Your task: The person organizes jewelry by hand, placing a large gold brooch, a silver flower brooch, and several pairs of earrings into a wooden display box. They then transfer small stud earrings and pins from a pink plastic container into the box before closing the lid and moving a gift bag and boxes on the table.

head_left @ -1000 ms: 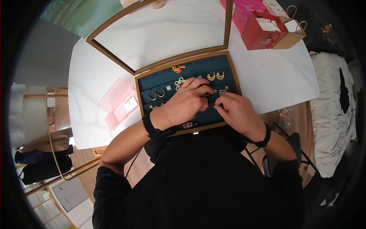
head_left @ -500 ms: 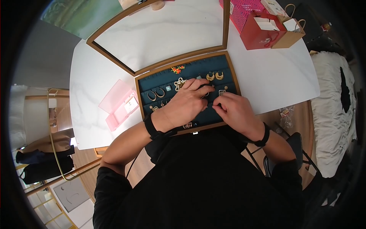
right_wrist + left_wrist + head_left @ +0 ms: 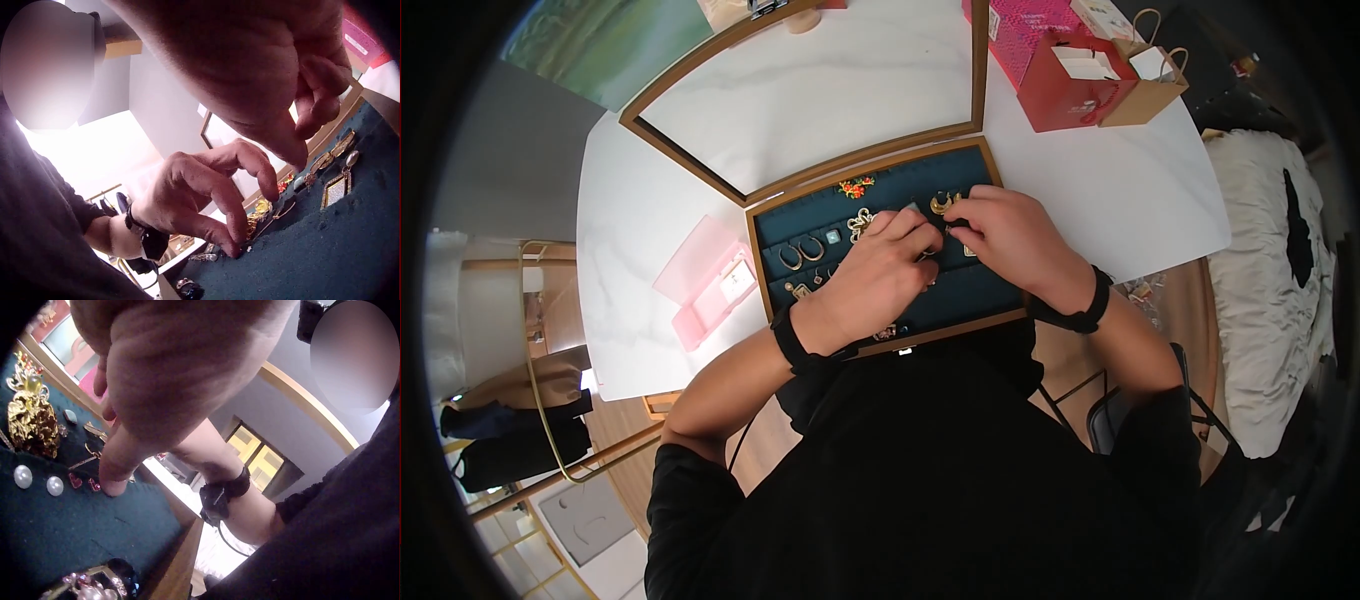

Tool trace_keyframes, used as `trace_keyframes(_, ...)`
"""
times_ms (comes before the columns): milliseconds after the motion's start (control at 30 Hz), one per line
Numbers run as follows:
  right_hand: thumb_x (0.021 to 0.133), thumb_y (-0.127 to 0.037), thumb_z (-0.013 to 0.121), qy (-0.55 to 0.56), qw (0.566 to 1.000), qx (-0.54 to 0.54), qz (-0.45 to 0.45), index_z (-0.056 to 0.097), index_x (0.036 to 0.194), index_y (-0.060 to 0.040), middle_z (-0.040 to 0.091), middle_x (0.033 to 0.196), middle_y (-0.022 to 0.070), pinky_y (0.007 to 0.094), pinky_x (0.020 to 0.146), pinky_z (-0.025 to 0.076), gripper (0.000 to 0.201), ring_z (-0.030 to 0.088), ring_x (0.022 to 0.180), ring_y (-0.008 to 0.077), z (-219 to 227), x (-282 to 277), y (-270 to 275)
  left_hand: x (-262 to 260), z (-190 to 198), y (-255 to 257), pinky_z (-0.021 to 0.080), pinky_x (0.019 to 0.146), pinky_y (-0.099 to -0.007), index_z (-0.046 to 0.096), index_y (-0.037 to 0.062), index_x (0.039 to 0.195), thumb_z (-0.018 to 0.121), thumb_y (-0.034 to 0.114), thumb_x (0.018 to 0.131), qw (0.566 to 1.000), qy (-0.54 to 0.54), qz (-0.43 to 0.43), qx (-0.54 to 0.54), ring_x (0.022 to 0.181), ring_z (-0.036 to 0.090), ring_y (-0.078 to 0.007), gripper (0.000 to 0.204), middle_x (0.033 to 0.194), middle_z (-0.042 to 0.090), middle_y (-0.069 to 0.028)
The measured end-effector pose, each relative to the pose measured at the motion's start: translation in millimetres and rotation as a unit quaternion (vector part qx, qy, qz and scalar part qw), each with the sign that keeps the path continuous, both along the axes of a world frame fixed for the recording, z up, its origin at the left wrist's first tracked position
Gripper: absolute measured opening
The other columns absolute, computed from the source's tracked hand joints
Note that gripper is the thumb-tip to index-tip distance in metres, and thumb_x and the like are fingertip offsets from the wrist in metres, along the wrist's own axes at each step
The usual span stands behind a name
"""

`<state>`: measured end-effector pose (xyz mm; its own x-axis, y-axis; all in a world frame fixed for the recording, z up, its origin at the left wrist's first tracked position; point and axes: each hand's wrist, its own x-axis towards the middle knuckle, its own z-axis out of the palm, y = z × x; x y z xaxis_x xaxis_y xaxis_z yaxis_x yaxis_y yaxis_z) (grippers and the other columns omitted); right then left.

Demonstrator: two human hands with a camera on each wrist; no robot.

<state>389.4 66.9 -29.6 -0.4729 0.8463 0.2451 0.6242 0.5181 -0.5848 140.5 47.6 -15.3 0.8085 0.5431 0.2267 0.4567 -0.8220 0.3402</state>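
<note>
In the head view, a wooden jewellery box (image 3: 967, 328) lined with dark teal fabric lies open. The left hand (image 3: 865, 280) rests over its middle, fingers spread and bent; in the right wrist view the left hand (image 3: 200, 194) has fingertips at the lining beside a thin curved gold earring (image 3: 275, 219). The right hand (image 3: 1025, 245) is over the right part, thumb and forefinger close together by gold hoop earrings (image 3: 945, 203); whether they hold anything is hidden. Pearl studs (image 3: 55, 485) and red heart studs (image 3: 75, 480) sit near the left fingertips.
The box's framed lid (image 3: 980, 70) stands raised behind it. An open pink case (image 3: 705, 300) lies left of the box on the white table (image 3: 630, 210). Red (image 3: 1065, 95) and brown (image 3: 1145, 100) paper bags stand at the back right.
The right hand has moved away from the body, up beside the gold hoops, uncovering lining at the box's front right. The left hand has stayed in nearly the same place over the box.
</note>
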Motion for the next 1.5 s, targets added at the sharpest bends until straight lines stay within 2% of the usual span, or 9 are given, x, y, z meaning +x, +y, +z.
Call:
trace_keyframes(233, 0.094, -0.013, 0.079, -0.078, 0.996, -0.013, 0.039, 0.082, 0.108, -0.0103, 0.071, 0.094, 0.0091, 0.046, 0.078, 0.059, 0.015, 0.072, 0.09, 0.0341, -2.0, -2.2, 12.0, -4.8, -0.3, -1.9, 0.047, 0.106, -0.042, 0.082, 0.0072, 0.09, 0.085, 0.012, 0.078, 1.0, -0.007, 0.002, -0.007, 0.122, 0.061, -0.0273, 0.014, 0.12, 0.07, -0.0055)
trace_keyframes(467, 0.092, -0.011, 0.081, -0.084, 0.996, -0.026, 0.029, 0.082, 0.107, -0.0098, 0.073, 0.096, 0.0095, 0.0465, 0.078, 0.059, 0.014, 0.073, 0.091, 0.035, 0.7, -4.6, 9.2, -7.5, 1.5, -4.9, 0.047, 0.106, -0.0419, 0.083, 0.0068, 0.093, 0.084, 0.013, 0.079, 1.0, -0.015, 0.002, -0.005, 0.121, 0.061, -0.0271, 0.015, 0.119, 0.07, -0.0054)
trace_keyframes(533, 0.093, -0.011, 0.082, -0.088, 0.995, -0.032, 0.028, 0.081, 0.104, -0.0087, 0.075, 0.098, 0.0108, 0.0475, 0.081, 0.06, 0.011, 0.075, 0.095, 0.0358, 3.2, -5.6, 8.6, -8.0, 4.7, -5.8, 0.047, 0.106, -0.0421, 0.083, 0.0064, 0.093, 0.084, 0.013, 0.08, 1.0, -0.018, 0.005, -0.007, 0.121, 0.061, -0.0274, 0.015, 0.119, 0.07, -0.0056)
trace_keyframes(867, 0.093, -0.012, 0.081, -0.087, 0.995, -0.028, 0.049, 0.077, 0.098, -0.0091, 0.072, 0.096, 0.0087, 0.0471, 0.075, 0.059, 0.007, 0.073, 0.087, 0.0351, 1.7, -4.1, 2.8, -27.9, 26.6, -16.1, 0.048, 0.108, -0.045, 0.083, 0.0052, 0.098, 0.085, 0.012, 0.081, 0.999, -0.006, 0.034, -0.012, 0.125, 0.062, -0.03, 0.018, 0.121, 0.07, -0.0073)
trace_keyframes(1167, 0.095, -0.015, 0.082, -0.081, 0.996, -0.019, 0.038, 0.077, 0.105, -0.0094, 0.07, 0.099, 0.008, 0.0455, 0.075, 0.059, 0.013, 0.073, 0.087, 0.0333, 4.4, -4.0, -4.0, -47.6, 38.6, -20.0, 0.048, 0.109, -0.0463, 0.082, 0.0053, 0.098, 0.093, 0.006, 0.071, 0.996, -0.024, 0.086, -0.007, 0.125, 0.064, -0.0319, 0.029, 0.123, 0.07, -0.0078)
trace_keyframes(1333, 0.094, -0.013, 0.083, -0.084, 0.995, -0.002, 0.062, 0.079, 0.111, -0.0099, 0.071, 0.099, 0.0088, 0.0453, 0.076, 0.058, 0.018, 0.073, 0.089, 0.0332, 1.5, -4.7, -1.7, -50.6, 42.6, -20.8, 0.048, 0.109, -0.0472, 0.082, 0.0053, 0.098, 0.093, 0.007, 0.072, 0.995, -0.024, 0.095, -0.008, 0.125, 0.064, -0.0321, 0.029, 0.123, 0.07, -0.0077)
trace_keyframes(1500, 0.094, -0.012, 0.083, -0.094, 0.993, -0.013, 0.07, 0.078, 0.11, -0.0098, 0.07, 0.099, 0.0088, 0.0456, 0.076, 0.058, 0.017, 0.073, 0.089, 0.0335, 0.0, -3.3, -4.4, -55.7, 44.1, -24.0, 0.049, 0.109, -0.0473, 0.081, 0.0053, 0.099, 0.094, 0.007, 0.071, 0.994, -0.022, 0.107, -0.017, 0.125, 0.064, -0.0324, 0.03, 0.123, 0.07, -0.0079)
